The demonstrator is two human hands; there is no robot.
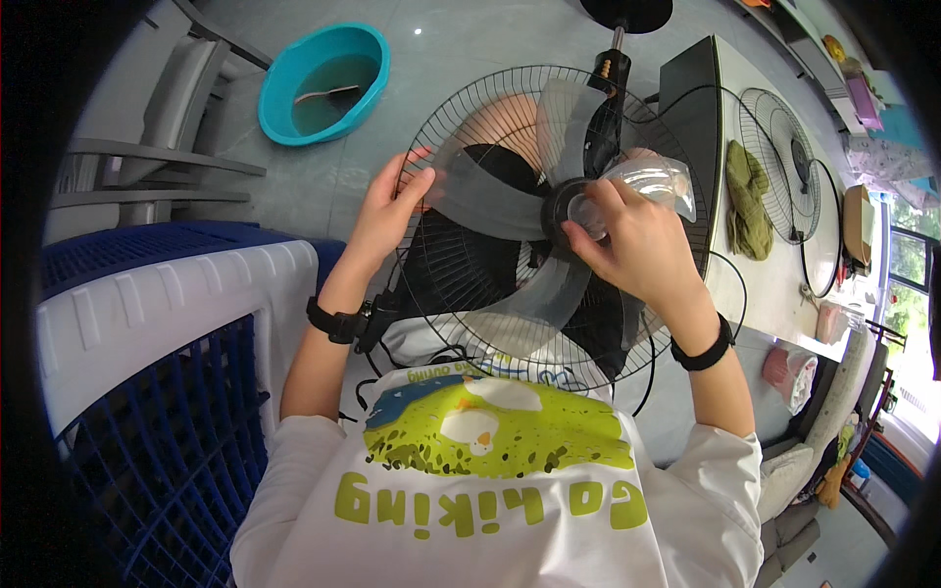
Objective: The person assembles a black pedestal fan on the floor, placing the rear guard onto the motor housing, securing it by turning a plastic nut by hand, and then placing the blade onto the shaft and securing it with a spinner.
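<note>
A standing fan with translucent grey blades (490, 201) leans toward me across my lap, its black wire grille (431, 284) behind them. My left hand (392, 211) grips the grille's left rim, thumb on the near side and fingers curled around the wire. At the centre, the fingers of my right hand (632, 230) close on the round hub cap (586, 211), which they partly cover. The fan's dark pole (610, 88) runs away from me to a round black base (627, 10) on the floor.
A turquoise basin (276, 98) of murky water, with an object inside, stands at far left. The white table (725, 284) on the right holds a separate wire grille (774, 127) and an olive cloth (750, 206). A blue-and-white plastic chair (186, 294) is close on my left.
</note>
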